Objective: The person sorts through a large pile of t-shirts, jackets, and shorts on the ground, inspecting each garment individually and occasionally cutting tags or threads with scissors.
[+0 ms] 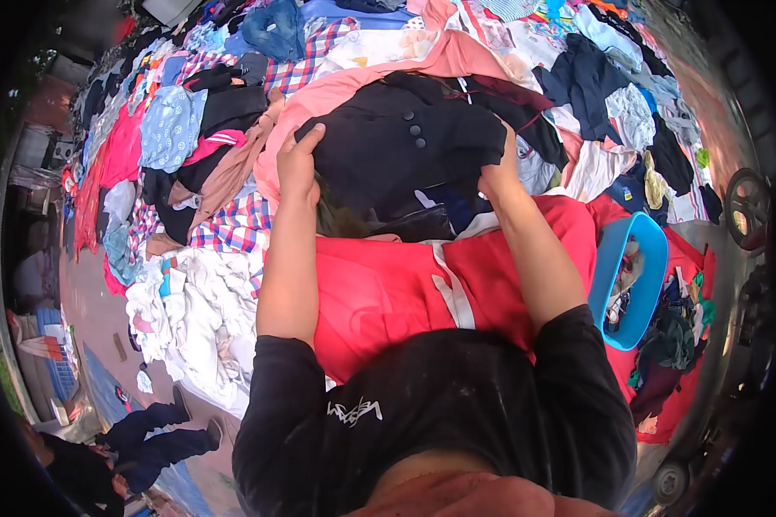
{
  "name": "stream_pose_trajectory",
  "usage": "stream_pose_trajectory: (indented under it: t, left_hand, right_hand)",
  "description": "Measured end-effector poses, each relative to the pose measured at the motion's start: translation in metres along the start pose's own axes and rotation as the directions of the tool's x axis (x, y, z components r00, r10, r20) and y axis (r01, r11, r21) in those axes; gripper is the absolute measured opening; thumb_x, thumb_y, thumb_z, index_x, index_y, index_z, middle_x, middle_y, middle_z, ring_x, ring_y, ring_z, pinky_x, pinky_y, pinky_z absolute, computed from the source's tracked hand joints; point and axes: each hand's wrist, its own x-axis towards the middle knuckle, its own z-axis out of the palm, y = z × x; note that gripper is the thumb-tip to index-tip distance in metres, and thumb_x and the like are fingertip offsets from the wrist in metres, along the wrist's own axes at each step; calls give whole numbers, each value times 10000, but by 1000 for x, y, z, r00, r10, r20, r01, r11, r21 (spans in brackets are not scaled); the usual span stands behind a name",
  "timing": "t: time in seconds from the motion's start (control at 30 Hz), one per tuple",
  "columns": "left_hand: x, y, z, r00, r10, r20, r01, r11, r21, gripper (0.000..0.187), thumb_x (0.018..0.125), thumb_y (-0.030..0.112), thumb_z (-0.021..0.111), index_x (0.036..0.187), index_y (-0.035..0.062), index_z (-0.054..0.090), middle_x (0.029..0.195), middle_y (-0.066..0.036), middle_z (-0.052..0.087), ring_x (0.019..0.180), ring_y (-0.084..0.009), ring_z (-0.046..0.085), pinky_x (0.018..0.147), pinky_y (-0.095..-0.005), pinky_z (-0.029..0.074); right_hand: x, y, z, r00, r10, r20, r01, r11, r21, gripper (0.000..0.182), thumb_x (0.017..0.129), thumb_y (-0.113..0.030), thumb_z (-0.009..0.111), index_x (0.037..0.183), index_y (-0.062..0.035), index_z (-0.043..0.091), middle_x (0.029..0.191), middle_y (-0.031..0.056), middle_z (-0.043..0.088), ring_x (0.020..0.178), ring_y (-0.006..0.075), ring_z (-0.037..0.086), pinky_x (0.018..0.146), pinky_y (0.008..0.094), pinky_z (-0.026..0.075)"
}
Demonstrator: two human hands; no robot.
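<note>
A black garment with several dark round buttons [362,142] is stretched out between my two hands. My left hand [298,164] pinches its left edge, thumb on top. On the opposite edge, my right hand [500,168] grips the cloth, with some of the fingers hidden beneath it. Under and behind the garment lies pink cloth [466,53]. Dark clothing [427,222] shows just below its lower edge. Red fabric with a white strip [379,284] covers the area in front of my body.
Mixed clothes surround me, with a white heap [207,319] at left and a light blue patterned piece [171,129] beyond it. A blue plastic basin [634,332] holding small items stands at right. Another person [138,444] is at lower left; a wheel [747,207] shows far right.
</note>
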Motion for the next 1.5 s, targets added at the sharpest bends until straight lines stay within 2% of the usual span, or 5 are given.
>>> stream_pose_trajectory:
  t: [0.23,0.4,0.57,0.7,1.5]
  left_hand:
    - [-13,19,4,837,-96,539,338,864,-373,797,1018,601,438,1473,-51,377,1442,-203,508,1329,-286,514,1099,-418,431]
    - [1,-49,3,863,-400,309,458,878,-140,773,906,282,740,1467,-56,330,1471,-250,416,1318,-338,498,1064,-464,455]
    - [-4,-52,5,995,-87,-50,96,970,224,798,854,9,680,1536,3,265,1457,-263,424,1287,-310,520,1055,-415,468]
    - [-38,-1,28,962,194,190,-129,942,-310,738,886,11,663,1528,24,300,1413,-213,478,1278,-285,528,1064,-387,459]
    - [-16,-45,22,838,-497,224,488,867,97,437,944,223,712,1264,-37,568,1225,-119,659,1106,-222,658,953,-382,540]
  right_hand:
    - [31,-61,11,874,467,-131,-446,880,165,438,1037,-357,501,1252,-1,639,1190,170,692,1026,272,703,915,398,585]
    - [28,0,-39,688,674,-269,-683,727,76,359,974,-238,641,1240,3,628,1157,167,706,1055,290,692,936,401,569]
    - [-5,15,-45,852,438,-288,-466,884,-35,378,917,-152,711,1243,13,616,1157,176,698,1057,288,691,967,404,551]
    - [-17,-28,-28,995,61,-85,-59,998,29,403,925,-125,696,1283,23,584,1201,165,679,1097,280,676,992,397,533]
    - [-35,-7,-49,987,79,-139,-129,904,-407,231,913,-50,718,1126,25,674,1008,80,724,891,147,691,819,279,559]
